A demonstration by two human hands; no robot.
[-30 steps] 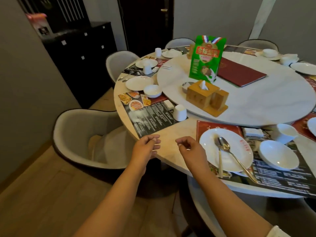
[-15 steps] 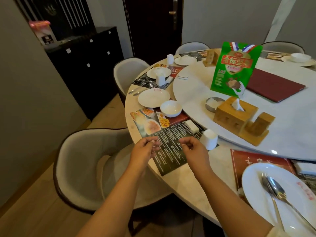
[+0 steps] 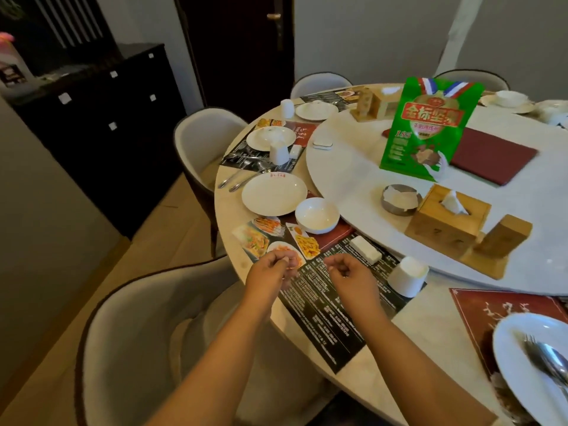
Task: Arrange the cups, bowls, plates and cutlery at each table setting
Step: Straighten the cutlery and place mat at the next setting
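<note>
Green bag [image 3: 427, 127] reading "185", both hands' fingers curled, empty, over printed placemat [image 3: 319, 305]

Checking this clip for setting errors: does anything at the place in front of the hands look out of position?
Yes. The round white plate sits off the dark printed placemat, on bare table beyond its far corner. The fork and spoon lie askew past it, and the white cup stands upside down at the mat's right edge.

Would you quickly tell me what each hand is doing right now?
Left hand: fingers curled, over the placemat; whether it pinches anything cannot be told.
Right hand: fingers curled, over the same placemat; grip cannot be told.
</note>
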